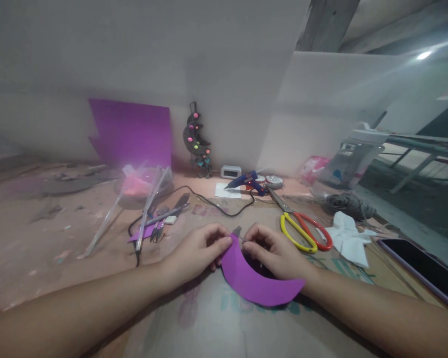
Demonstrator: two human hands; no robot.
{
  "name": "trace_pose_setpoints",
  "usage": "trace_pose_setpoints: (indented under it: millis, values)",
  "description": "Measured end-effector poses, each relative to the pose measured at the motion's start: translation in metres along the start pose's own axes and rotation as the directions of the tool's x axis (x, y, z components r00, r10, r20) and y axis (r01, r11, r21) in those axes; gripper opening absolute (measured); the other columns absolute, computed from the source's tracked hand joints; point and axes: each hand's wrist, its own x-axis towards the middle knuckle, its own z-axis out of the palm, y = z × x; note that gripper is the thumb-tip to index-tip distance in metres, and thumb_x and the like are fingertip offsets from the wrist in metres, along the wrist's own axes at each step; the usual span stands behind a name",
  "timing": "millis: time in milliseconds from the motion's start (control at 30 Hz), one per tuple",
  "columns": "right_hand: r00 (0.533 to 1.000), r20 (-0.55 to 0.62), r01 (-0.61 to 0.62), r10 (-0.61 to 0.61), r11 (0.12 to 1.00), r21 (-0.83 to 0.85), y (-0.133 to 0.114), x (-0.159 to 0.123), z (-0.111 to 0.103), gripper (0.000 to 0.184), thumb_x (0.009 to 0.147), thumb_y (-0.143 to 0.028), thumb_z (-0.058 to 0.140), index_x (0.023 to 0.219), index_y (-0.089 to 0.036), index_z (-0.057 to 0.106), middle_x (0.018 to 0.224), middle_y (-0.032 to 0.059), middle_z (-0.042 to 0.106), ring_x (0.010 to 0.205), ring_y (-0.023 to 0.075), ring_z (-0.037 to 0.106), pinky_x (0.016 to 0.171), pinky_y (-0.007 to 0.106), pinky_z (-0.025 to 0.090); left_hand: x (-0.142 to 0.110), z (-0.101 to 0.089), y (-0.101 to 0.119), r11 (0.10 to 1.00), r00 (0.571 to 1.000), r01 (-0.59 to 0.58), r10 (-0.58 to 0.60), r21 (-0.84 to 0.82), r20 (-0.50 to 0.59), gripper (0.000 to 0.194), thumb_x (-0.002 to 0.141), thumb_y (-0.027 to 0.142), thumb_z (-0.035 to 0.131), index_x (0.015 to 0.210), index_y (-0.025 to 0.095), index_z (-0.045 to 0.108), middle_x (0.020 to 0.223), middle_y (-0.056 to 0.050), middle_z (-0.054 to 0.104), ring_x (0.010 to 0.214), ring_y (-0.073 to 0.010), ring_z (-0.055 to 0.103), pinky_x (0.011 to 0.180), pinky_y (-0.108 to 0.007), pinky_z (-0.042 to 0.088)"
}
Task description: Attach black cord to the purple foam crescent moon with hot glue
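Observation:
A purple crescent moon cutout (256,283) is held above the cardboard in the middle, its upper tip between my hands. My left hand (208,243) pinches the left edge near that tip, thumb on top. At the very tip sits a small grey piece (237,231). My right hand (271,248) is closed just right of the tip, thumb and forefinger pinched together at a thin dark strand or stick by the grey piece. What exactly the right fingers hold is too small to tell. Part of the inner curve lies in shadow below the right hand.
Behind stand a blue glue gun (242,181) with its cord, a small clock (230,172), and a decorated dark crescent (196,136). To the right lie scissors (302,233), white tissue (347,238) and a phone (425,268). Purple sheet (134,132) and glue sticks (153,206) are left.

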Motion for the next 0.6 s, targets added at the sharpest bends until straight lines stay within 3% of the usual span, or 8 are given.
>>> trace_pose_setpoints:
  millis: [600]
  values:
    - [1.0,0.025,0.008,-0.008,1.0,-0.019,-0.0011,0.0003,-0.0001,0.018,0.088,-0.036,0.055,0.085,-0.019,0.056,0.072,-0.0007,0.057,0.063,0.0117,0.052,0.059,0.025,0.042,-0.0007,-0.0014,0.0033,1.0,1.0,-0.008,0.008,-0.002,0.017,0.027,0.088,0.041,0.056,0.091,0.015,0.056,0.069,0.004,0.052,0.053,-0.0064,0.047,0.049,-0.019,0.038]
